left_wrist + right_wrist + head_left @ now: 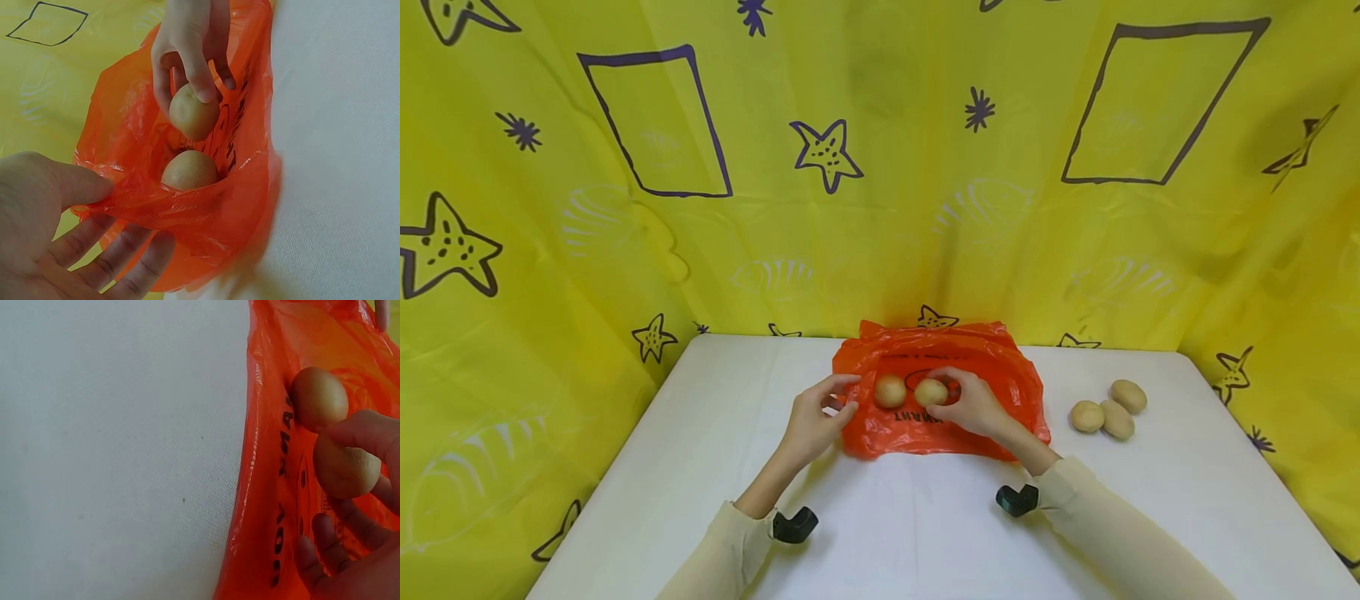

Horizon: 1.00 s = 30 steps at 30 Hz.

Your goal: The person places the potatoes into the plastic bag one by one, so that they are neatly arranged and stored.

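The red bag point(868, 435) lies on the white table point(910, 521). The R hand point(973, 407) is over the inside of the bag, w/ thumb and fingertips clamped on a round potato point(931, 392). A second potato point(891, 392) sits in the bag, just beside that one. The L hand point(812, 425) is at the bag's left edge, and its thumb and fingers look clamped on the thin plastic. Three more potatoes point(1118, 419) lie near the bag, off to its right. Prob. the step now is putting the held potato in the bag, tho I can't be sure. Next move likely calls for the R fingers to let go softly, w/ the bag's edge held up so nothing rolls out.
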Available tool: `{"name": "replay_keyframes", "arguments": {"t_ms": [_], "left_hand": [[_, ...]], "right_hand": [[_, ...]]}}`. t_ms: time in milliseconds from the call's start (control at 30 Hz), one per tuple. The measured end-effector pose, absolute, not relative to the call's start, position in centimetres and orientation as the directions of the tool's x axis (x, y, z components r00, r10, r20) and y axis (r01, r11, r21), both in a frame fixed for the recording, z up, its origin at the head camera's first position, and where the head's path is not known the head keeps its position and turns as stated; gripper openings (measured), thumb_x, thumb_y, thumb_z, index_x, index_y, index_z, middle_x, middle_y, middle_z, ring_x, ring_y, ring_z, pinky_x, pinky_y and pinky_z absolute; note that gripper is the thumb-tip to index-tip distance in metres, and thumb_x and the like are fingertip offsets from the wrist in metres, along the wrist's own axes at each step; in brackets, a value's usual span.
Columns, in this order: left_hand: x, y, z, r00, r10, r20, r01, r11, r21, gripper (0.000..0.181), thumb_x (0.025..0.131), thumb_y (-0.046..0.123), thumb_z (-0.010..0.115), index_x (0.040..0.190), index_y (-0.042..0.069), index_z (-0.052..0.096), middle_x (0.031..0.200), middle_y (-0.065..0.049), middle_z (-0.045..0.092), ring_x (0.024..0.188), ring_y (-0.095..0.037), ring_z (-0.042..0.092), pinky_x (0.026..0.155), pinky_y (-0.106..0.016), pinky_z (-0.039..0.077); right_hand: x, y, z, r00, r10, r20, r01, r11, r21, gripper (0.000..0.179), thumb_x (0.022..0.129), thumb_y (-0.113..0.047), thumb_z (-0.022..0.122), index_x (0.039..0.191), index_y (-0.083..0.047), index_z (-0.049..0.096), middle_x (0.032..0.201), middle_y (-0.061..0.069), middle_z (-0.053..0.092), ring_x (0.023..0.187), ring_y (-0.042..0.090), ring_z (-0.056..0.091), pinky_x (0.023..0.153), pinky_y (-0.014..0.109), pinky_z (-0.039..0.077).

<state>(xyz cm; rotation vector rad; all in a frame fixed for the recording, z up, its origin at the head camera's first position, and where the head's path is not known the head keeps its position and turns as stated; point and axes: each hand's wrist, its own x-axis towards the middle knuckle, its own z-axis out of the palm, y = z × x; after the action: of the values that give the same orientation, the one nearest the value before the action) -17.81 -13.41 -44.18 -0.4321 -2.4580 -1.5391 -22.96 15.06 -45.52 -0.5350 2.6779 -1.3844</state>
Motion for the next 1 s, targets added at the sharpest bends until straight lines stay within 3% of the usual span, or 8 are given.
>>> {"name": "replay_keyframes", "arguments": {"t_ms": [367,1000], "left_hand": [[-17.9,-13.4,-44.2,-0.938,0.133,0.319,0.345,0.421,0.839,0.035,0.091,-0.003,0.072,0.123,0.011,0.072,0.104,-0.009,0.072,0.076,-0.019,0.064,0.062,-0.024,0.056],[-17.9,-13.4,-44.2,-0.938,0.136,0.319,0.346,0.414,0.842,0.035,0.091,-0.002,0.073,0.123,0.01,0.072,0.103,-0.009,0.072,0.075,-0.019,0.064,0.061,-0.024,0.056]], "right_hand": [[-23.9,14.8,-46.1,-0.939,-0.326,0.111,-0.273,0.508,-0.817,0.048,0.085,-0.014,0.084,0.128,-0.006,0.065,0.114,0.011,0.068,0.091,0.023,0.063,0.074,0.032,0.055],[-24.6,13.8,-46.8,-0.938,-0.323,0.127,-0.295,0.547,-0.783,0.051,0.085,-0.014,0.083,0.131,-0.003,0.064,0.119,0.012,0.068,0.098,0.026,0.063,0.087,0.042,0.055]]}}
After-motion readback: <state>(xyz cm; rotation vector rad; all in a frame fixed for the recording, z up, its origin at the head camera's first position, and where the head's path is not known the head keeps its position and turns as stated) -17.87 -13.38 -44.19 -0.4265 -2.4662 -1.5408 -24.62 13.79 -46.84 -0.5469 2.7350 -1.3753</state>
